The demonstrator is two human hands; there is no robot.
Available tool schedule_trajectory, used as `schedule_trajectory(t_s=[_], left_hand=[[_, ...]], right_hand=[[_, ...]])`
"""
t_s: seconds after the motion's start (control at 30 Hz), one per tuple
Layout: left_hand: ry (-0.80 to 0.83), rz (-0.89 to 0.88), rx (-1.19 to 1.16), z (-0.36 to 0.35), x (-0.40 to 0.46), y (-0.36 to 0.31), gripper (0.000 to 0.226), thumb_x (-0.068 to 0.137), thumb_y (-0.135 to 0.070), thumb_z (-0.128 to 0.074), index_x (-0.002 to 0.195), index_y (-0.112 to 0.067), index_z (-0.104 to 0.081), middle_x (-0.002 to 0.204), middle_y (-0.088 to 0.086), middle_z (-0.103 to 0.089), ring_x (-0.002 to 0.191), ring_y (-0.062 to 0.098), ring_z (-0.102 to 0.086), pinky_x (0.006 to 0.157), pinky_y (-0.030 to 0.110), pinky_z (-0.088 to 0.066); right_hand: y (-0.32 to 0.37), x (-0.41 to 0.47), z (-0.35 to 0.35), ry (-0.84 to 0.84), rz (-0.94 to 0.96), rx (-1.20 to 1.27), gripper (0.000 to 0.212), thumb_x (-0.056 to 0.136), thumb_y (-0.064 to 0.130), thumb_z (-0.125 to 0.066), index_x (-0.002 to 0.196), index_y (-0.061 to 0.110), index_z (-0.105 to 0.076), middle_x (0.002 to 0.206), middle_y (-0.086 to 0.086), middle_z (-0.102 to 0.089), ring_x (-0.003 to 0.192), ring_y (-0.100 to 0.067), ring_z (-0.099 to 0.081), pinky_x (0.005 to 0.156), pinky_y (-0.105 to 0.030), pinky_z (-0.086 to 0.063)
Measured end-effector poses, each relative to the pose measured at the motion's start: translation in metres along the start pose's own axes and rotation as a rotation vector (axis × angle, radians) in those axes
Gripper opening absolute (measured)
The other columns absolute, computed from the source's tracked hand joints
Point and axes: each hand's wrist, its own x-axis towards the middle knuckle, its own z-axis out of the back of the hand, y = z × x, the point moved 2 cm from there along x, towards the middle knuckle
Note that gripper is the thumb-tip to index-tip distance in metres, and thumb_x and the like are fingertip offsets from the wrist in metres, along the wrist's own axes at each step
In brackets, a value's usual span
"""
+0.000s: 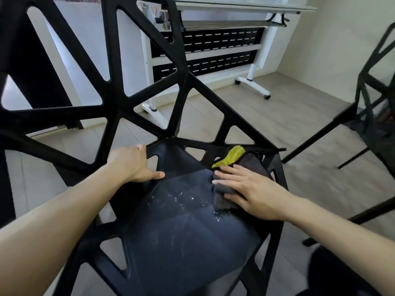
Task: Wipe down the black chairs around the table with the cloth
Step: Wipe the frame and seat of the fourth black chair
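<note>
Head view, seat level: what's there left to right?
Left hand gripping the chair seat's edge → white specks on the seat → right hand pressing the grey-and-yellow cloth flat → second black chair.

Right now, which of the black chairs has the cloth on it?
The near black chair, whose seat carries white specks. The right hand presses the grey and yellow cloth flat on it while the left hand holds its edge. The far chair at right stands untouched.
</note>
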Motion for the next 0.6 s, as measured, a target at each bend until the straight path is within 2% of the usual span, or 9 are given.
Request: schedule_trajectory(t_s=[0.1,0.2,0.27,0.33,0.4,0.47,0.5,0.57,0.6], left_hand=[[-0.002,0.013,-0.003,-0.002,0.002,0.001,0.134,0.055,-0.112,-0.035,0.142,-0.01,-0.043,0.117,0.004,-0.07,0.102,0.031,-0.072,0.086,0.046,-0.061],[0.003,0.022,0.006,-0.002,0.002,0.001,0.134,0.061,-0.11,-0.039,0.149,-0.009,-0.038,0.13,0.007,-0.067,0.109,0.033,-0.071,0.087,0.047,-0.06],[0.024,0.042,0.0,0.0,0.001,-0.002,0.131,0.065,-0.108,-0.045,0.151,-0.009,-0.038,0.136,0.007,-0.064,0.114,0.033,-0.07,0.084,0.044,-0.057],[-0.011,0.062,-0.005,0.005,-0.004,-0.005,0.122,0.066,-0.105,-0.052,0.145,-0.012,-0.046,0.132,0.004,-0.065,0.114,0.032,-0.069,0.078,0.041,-0.052],[-0.167,-0.003,0.025,0.017,-0.014,-0.013,0.103,0.07,-0.097,-0.062,0.138,-0.019,-0.054,0.127,0.001,-0.064,0.117,0.028,-0.065,0.077,0.04,-0.05],[-0.312,-0.2,0.025,0.027,-0.023,-0.029,0.083,0.082,-0.078,-0.069,0.146,-0.027,-0.053,0.137,-0.002,-0.059,0.13,0.023,-0.057,0.085,0.041,-0.055],[-0.31,-0.303,-0.02,0.029,-0.027,-0.039,0.076,0.089,-0.069,-0.068,0.153,-0.031,-0.05,0.147,-0.004,-0.056,0.137,0.022,-0.054,0.095,0.042,-0.057],[-0.18,-0.416,-0.149,0.026,-0.034,-0.057,0.06,0.101,-0.059,-0.056,0.157,-0.038,-0.05,0.162,-0.006,-0.049,0.148,0.02,-0.047,0.115,0.044,-0.049],[-0.111,-0.428,-0.192,0.022,-0.035,-0.062,0.054,0.105,-0.058,-0.051,0.156,-0.039,-0.053,0.165,-0.005,-0.048,0.152,0.019,-0.045,0.12,0.044,-0.044]], right_hand=[[-0.006,-0.026,-0.001,-0.103,-0.112,-0.047,0.06,0.107,0.063,-0.034,0.163,0.043,-0.035,0.178,0.011,-0.008,0.164,-0.01,0.005,0.133,-0.036,0.0],[-0.024,0.012,-0.001,-0.177,-0.189,-0.094,0.071,0.102,0.069,-0.042,0.166,0.043,-0.028,0.179,0.005,-0.002,0.165,-0.017,0.003,0.134,-0.042,-0.005],[-0.039,0.043,-0.002,-0.163,-0.236,-0.109,0.085,0.098,0.071,-0.046,0.17,0.035,-0.017,0.179,0.003,0.0,0.165,-0.018,0.001,0.134,-0.044,-0.01],[-0.044,0.05,-0.004,-0.154,-0.281,-0.103,0.089,0.097,0.072,-0.045,0.17,0.027,-0.021,0.179,0.002,-0.001,0.165,-0.018,0.001,0.133,-0.046,-0.012],[-0.04,0.028,-0.003,-0.17,-0.321,-0.107,0.082,0.097,0.075,-0.038,0.165,0.031,-0.035,0.179,-0.001,-0.006,0.165,-0.019,0.001,0.134,-0.045,-0.007],[-0.032,-0.012,-0.005,-0.184,-0.353,-0.044,0.071,0.099,0.073,-0.035,0.162,0.04,-0.039,0.178,0.002,-0.012,0.165,-0.014,0.003,0.134,-0.041,-0.001],[-0.029,-0.032,-0.007,-0.194,-0.347,0.012,0.064,0.102,0.066,-0.04,0.162,0.042,-0.04,0.178,0.005,-0.013,0.164,-0.011,0.004,0.134,-0.039,-0.001],[-0.024,-0.05,-0.01,-0.214,-0.317,0.096,0.055,0.107,0.052,-0.049,0.16,0.043,-0.042,0.177,0.009,-0.014,0.164,-0.007,0.004,0.134,-0.039,-0.002],[-0.023,-0.045,-0.01,-0.221,-0.308,0.093,0.054,0.106,0.05,-0.049,0.159,0.043,-0.044,0.177,0.009,-0.017,0.164,-0.008,0.0,0.134,-0.039,-0.003]])
